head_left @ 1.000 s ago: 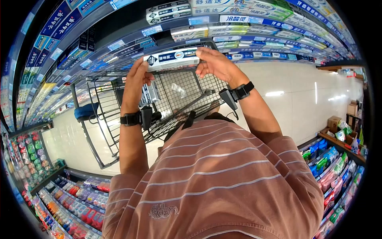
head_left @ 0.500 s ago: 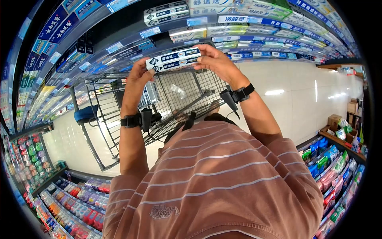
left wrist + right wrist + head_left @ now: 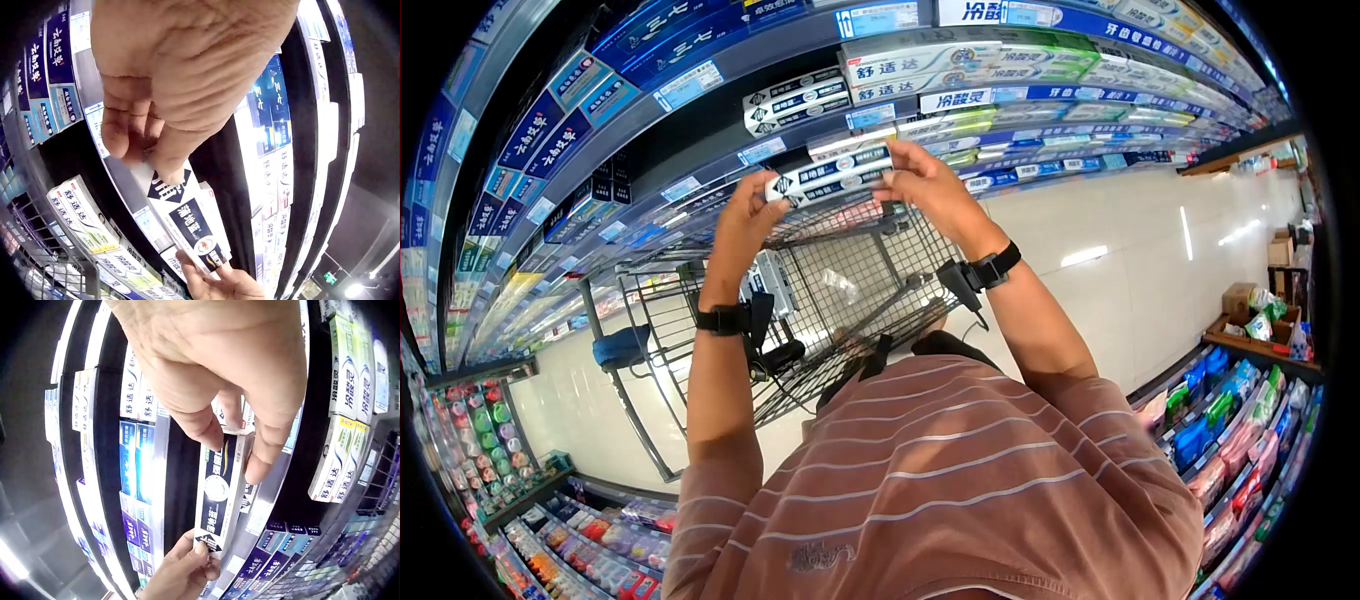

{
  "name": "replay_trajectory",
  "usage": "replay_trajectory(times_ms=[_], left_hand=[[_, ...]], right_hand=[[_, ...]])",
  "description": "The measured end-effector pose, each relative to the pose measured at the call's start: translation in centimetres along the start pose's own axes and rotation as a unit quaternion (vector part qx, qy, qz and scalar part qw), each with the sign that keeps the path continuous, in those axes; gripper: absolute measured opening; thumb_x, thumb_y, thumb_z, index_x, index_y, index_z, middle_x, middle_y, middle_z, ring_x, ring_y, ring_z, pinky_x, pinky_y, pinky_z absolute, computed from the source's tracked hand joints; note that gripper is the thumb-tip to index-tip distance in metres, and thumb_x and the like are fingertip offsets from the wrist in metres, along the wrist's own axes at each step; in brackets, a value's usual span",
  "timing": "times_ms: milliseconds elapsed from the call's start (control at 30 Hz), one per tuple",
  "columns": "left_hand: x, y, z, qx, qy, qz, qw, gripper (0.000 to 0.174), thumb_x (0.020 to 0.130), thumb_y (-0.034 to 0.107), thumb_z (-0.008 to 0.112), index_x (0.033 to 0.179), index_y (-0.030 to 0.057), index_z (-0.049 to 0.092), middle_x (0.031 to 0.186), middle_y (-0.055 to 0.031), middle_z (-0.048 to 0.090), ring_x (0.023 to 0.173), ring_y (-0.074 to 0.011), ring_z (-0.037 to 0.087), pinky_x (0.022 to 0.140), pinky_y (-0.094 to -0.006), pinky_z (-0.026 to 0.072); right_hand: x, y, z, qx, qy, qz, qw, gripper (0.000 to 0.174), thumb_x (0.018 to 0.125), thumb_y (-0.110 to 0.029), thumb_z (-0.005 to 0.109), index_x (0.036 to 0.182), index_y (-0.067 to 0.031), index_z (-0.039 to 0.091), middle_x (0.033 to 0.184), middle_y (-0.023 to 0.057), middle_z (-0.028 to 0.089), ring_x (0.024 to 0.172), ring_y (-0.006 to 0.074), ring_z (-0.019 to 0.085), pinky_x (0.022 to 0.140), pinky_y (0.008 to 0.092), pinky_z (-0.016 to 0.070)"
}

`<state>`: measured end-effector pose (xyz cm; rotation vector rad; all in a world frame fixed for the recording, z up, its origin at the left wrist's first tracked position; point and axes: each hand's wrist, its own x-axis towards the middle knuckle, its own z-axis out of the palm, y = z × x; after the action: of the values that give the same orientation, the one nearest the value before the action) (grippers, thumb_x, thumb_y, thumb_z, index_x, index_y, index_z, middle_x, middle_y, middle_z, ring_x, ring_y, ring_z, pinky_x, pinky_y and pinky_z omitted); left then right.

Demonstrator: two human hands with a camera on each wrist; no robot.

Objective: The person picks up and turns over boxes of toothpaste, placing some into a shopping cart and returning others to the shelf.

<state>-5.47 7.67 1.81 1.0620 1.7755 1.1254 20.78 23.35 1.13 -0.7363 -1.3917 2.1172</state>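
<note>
A long white toothpaste box (image 3: 830,178) with dark blue printed panels is held level in front of the shelves, over the far side of the cart. My left hand (image 3: 748,215) pinches its left end, the one with a dark diamond mark, between thumb and fingers. At the other end, my right hand (image 3: 935,195) grips with the thumb on the near side. Two printed sides face up toward the head camera. In the left wrist view the toothpaste box (image 3: 194,225) spans both hands; the right wrist view shows the toothpaste box (image 3: 219,494) by its blue panel.
Similar toothpaste boxes (image 3: 798,103) are stacked on the shelf just beyond. A wire shopping cart (image 3: 900,255) stands between the body and the shelves, carrying some silvery boxes (image 3: 772,285). Blue cloth (image 3: 620,346) hangs at its left. Packaged goods (image 3: 1230,400) line the racks behind.
The toothpaste box has been rolled in both hands, bringing a second printed side into view. Hands and box now sit slightly lower in the head view, and more upper shelf shows.
</note>
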Motion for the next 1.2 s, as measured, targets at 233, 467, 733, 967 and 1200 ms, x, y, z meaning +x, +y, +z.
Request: replay_trajectory(times_ms=[233, 467, 733, 967, 1200], left_hand=[[5.4, -0.5, -2.5, 0.048, 0.094, 0.082, 0.991, 0.042, 0.091, 0.013, 0.073, 0.13, 0.008, 0.06, 0.101, -0.0009, 0.065, 0.078, -0.0076, 0.053, 0.067, -0.0238, 0.0455], [8.5, -0.6, -3.1, 0.148, 0.129, 0.123, 0.973, 0.043, 0.087, 0.012, 0.075, 0.128, 0.0088, 0.063, 0.11, -0.0069, 0.061, 0.089, -0.0156, 0.059, 0.083, -0.0303, 0.0507], [9.7, -0.7, -3.1, 0.193, 0.141, 0.147, 0.96, 0.043, 0.087, 0.012, 0.075, 0.127, 0.0105, 0.063, 0.114, -0.0084, 0.061, 0.092, -0.0179, 0.062, 0.084, -0.0331, 0.0517], [10.1, -0.6, -3.2, 0.199, 0.152, 0.146, 0.957, 0.043, 0.088, 0.014, 0.074, 0.129, 0.0118, 0.063, 0.115, -0.0092, 0.06, 0.094, -0.0194, 0.064, 0.085, -0.0346, 0.0521], [11.4, -1.5, -3.3, 0.209, 0.163, 0.167, 0.95, 0.042, 0.088, 0.013, 0.074, 0.128, 0.0095, 0.063, 0.113, -0.0107, 0.06, 0.093, -0.0184, 0.064, 0.084, -0.031, 0.0511]], right_hand=[[-0.4, 0.6, -1.1, 0.007, 0.02, 0.026, 0.999, 0.053, 0.101, -0.011, 0.052, 0.15, -0.0006, 0.035, 0.139, 0.0215, 0.048, 0.116, 0.03, 0.064, 0.097, 0.0383, 0.0547], [-1.8, 2.2, -2.0, 0.015, 0.033, 0.06, 0.998, 0.053, 0.1, -0.012, 0.055, 0.148, -0.0001, 0.036, 0.133, 0.0206, 0.052, 0.111, 0.03, 0.066, 0.091, 0.0369, 0.0574], [-2.2, 2.2, -2.1, 0.002, 0.027, 0.075, 0.997, 0.053, 0.101, -0.013, 0.054, 0.149, -0.0008, 0.035, 0.133, 0.0207, 0.052, 0.11, 0.0296, 0.066, 0.089, 0.0374, 0.0582], [-2.5, 2.7, -1.7, -0.002, 0.024, 0.084, 0.996, 0.053, 0.102, -0.016, 0.054, 0.15, -0.0009, 0.036, 0.132, 0.021, 0.056, 0.108, 0.0276, 0.068, 0.089, 0.0366, 0.0579], [-2.7, 3.1, -1.5, -0.001, 0.01, 0.09, 0.996, 0.056, 0.102, -0.019, 0.056, 0.15, -0.0012, 0.036, 0.13, 0.0214, 0.059, 0.105, 0.0273, 0.069, 0.086, 0.0371, 0.0578]])
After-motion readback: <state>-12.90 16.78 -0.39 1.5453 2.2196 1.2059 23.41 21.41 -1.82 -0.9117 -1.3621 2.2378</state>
